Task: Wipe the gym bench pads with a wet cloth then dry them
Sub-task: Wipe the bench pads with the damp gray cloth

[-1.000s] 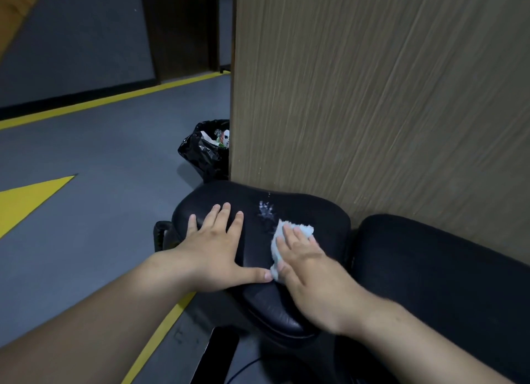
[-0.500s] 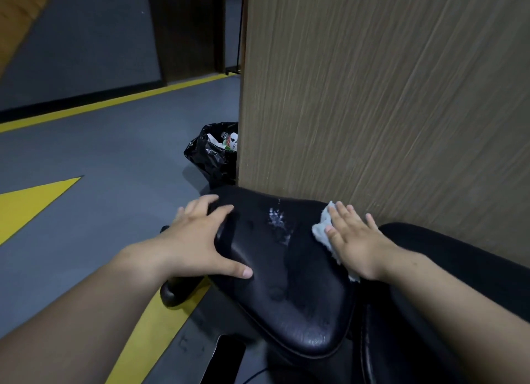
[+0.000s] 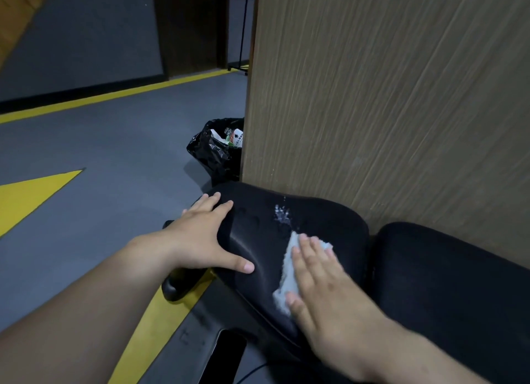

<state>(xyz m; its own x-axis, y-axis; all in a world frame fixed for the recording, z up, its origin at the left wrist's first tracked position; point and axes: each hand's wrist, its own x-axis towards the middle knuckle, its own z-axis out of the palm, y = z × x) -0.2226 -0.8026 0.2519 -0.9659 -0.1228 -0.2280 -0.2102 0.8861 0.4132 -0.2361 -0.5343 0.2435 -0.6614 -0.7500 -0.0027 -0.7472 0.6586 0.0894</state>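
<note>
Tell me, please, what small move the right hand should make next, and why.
Probably slide the cloth forward under the right hand onto the wet splash on the seat pad: it lies unwiped just beyond the cloth, while the left hand steadies the pad's edge.

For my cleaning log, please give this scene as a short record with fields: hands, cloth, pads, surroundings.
left hand: flat on the seat pad, at its left edge
right hand: straight fingers press the cloth onto the seat pad
cloth: white, crumpled
seat pad: black, wet patch near the wooden panel
second pad: black, to the right, untouched
nearby: black rubbish bag on the floor
</note>
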